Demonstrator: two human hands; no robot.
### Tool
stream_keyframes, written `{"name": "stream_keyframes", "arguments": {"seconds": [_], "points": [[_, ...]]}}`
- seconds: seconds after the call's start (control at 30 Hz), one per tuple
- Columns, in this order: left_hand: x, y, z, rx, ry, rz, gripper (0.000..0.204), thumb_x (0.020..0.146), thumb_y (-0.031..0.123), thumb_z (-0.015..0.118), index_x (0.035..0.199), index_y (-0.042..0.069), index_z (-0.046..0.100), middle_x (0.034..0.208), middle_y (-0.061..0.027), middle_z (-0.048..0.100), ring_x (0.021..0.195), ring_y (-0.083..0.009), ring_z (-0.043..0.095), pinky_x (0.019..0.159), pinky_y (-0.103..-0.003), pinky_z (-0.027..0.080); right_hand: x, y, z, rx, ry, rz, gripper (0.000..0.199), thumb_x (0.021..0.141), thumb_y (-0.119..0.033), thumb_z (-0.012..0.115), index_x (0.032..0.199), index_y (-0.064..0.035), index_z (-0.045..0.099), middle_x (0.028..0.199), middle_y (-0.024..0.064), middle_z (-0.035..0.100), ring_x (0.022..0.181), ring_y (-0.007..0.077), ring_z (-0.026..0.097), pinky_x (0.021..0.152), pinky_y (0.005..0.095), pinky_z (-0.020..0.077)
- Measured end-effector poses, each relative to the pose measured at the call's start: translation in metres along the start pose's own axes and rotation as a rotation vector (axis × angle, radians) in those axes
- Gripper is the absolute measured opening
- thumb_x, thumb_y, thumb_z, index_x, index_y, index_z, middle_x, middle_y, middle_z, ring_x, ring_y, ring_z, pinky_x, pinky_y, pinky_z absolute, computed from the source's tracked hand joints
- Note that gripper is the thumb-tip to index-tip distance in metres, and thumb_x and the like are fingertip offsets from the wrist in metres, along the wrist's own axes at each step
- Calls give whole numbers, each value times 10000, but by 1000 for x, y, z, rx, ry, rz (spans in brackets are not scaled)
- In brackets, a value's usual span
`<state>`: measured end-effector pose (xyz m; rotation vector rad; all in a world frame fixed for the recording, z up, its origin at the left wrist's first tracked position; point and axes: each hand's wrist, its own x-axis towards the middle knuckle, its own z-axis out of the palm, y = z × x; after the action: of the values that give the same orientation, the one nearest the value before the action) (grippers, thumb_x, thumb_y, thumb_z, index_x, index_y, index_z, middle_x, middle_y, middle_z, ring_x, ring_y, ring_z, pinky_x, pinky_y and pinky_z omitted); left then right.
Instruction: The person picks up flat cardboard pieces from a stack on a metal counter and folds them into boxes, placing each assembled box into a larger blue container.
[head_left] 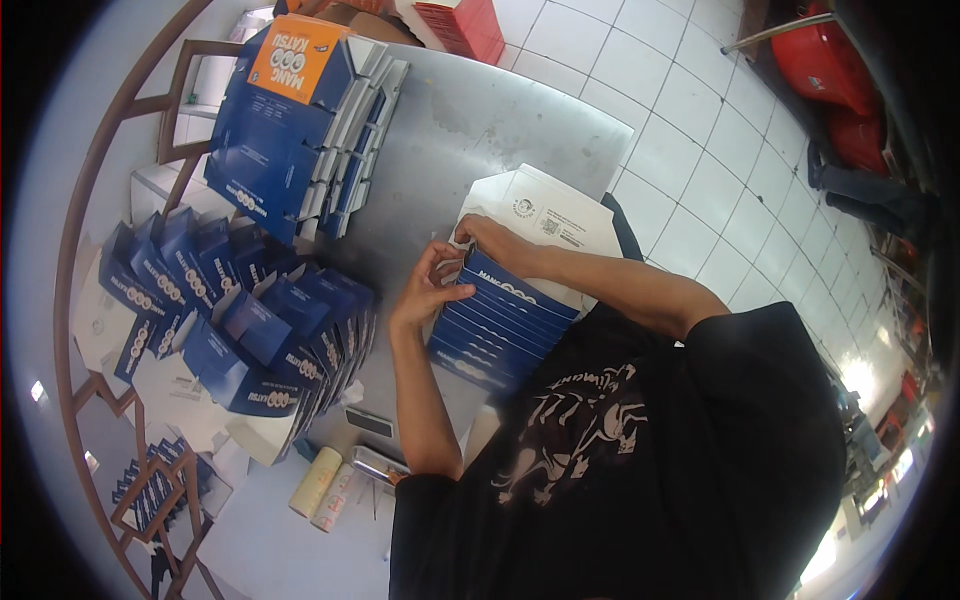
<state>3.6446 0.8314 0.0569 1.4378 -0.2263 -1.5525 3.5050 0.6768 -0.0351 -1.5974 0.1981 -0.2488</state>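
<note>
The grey desk (500,110) is carrying everything; a tall stack of flat blue cartons (290,130) is lying at its far left, and a spread of folded blue boxes (250,330) is crowding its left edge. Nearer the person, a blue-and-white box (505,320) is lying flat at the desk's near edge, its long axis running from the upper left down to the lower right, white flaps pointing away. Both hands are meeting at its upper-left corner: the right hand (487,238) is curling over the top edge, fingers closed on the flap; the left hand (425,290) is sitting just beside it on the left, half open, fingertips touching the box's side.
</note>
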Motion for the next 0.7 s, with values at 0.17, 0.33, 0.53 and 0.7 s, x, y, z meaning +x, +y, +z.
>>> {"name": "stream_keyframes", "arguments": {"seconds": [0.17, 0.33, 0.53, 0.7], "points": [[-3, 3, 4, -15, 33, 14, 584, 708, 18, 918, 1151, 154, 563, 1258, -51, 571, 1238, -249, 543, 1048, -420, 483, 15, -10, -13, -14, -200, 74, 536, 806, -220, 812, 1243, -23, 571, 1183, 210, 647, 1114, 386, 628, 938, 440, 487], [-3, 1, 7, 13, 97, 43, 525, 723, 39, 905, 1121, 149, 582, 1292, -60, 572, 1245, -266, 549, 1032, -400, 486, 29, -23, -31, -10, -404, -17, 659, 771, -240, 841, 1308, -18, 531, 1198, 221, 657, 1123, 378, 658, 944, 436, 501], [-5, -6, 3, 189, 140, 133, 582, 740, 145, 926, 1223, 112, 604, 1261, -107, 631, 1249, -305, 604, 1061, -435, 495, 52, -54, -52, -463, -486, -111, 481, 839, -23, 691, 1311, -5, 598, 1254, 221, 627, 1215, 417, 588, 1049, 460, 471], [2, -3, -3, 260, 83, 246, 777, 714, 255, 928, 1391, 102, 578, 1332, -177, 649, 1275, -343, 596, 1095, -436, 464, 107, -257, -15, -425, -408, -437, 482, 764, 102, 684, 1208, -88, 695, 1224, 161, 631, 1148, 371, 629, 1012, 427, 520]]}}
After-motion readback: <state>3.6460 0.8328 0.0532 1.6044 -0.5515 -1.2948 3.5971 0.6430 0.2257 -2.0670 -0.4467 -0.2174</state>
